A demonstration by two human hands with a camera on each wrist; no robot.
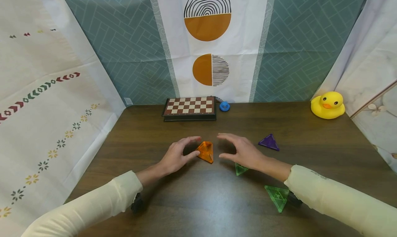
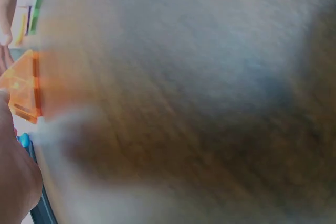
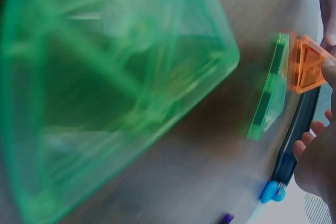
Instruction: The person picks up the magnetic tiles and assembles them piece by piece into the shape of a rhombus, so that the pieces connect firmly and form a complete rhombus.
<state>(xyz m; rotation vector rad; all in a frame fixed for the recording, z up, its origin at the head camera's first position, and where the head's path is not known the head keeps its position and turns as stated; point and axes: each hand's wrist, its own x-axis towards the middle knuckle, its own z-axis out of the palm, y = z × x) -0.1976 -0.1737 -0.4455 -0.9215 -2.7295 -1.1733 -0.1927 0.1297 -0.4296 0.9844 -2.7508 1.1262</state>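
Translucent orange triangular tiles lean together in a small peaked shape on the dark wooden table. My left hand curves beside them, its thumb tip right at their left edge and its fingertips close to the top corner. On the other side, my right hand is held with fingers and thumb apart, a gap between it and the orange tiles. Under the right hand lies a green triangular tile, partly covered by it. Another green triangular tile lies beside the right cuff and looms large in the right wrist view.
A purple triangular tile rests beyond the right forearm. Along the back stand a checkered game board box and a small blue object. A yellow rubber duck sits at the back right corner. Cloth hangs around the table.
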